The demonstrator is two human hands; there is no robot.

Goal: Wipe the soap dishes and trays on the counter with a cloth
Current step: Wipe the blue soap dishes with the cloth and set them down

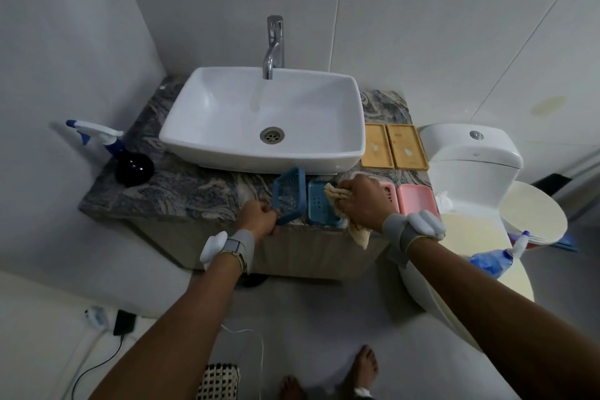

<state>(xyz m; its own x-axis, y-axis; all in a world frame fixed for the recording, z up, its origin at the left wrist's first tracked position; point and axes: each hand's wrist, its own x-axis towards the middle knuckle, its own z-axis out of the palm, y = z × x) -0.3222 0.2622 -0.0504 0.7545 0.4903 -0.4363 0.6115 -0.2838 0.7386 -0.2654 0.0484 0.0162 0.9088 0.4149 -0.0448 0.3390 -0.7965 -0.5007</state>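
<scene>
My left hand (259, 217) grips the near edge of a blue slotted soap-dish insert (289, 196), tilted up off the marble counter (181, 191). Beside it on the right sits the blue soap-dish base (318, 206). A beige cloth (334, 193) is bunched in my right hand (362, 201), pressed against the right part of that base; a corner of cloth hangs over the counter edge. Two pink soap dishes (417, 200) lie to the right, the nearer one partly hidden by my hand. Two bamboo trays (394, 146) rest behind them.
A white basin (227, 114) with a chrome tap (274, 45) fills the counter's middle. A dark spray bottle (130, 162) stands at the counter's left end. A white toilet (470, 153) stands right of the counter, with another spray bottle (500, 258) on its lid.
</scene>
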